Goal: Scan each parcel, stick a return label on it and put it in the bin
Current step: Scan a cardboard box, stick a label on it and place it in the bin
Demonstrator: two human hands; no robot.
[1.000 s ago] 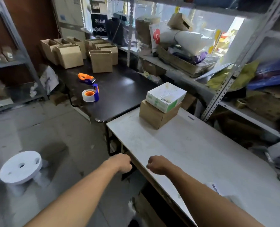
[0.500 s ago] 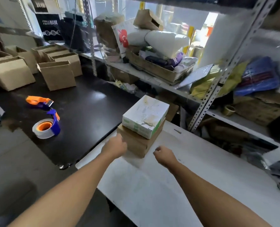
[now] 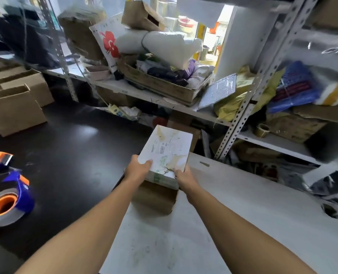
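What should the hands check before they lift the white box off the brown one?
1. Left hand on the white box: ok, it grips the near left corner.
2. Right hand on it: ok, it grips the near right corner.
3. White box sits on the brown box: ok, nothing lies on top.
4. White table has room to set it down: ok.
5. Scanner in reach: cannot tell, none in view.
6. Bin in reach: cannot tell, none in view.
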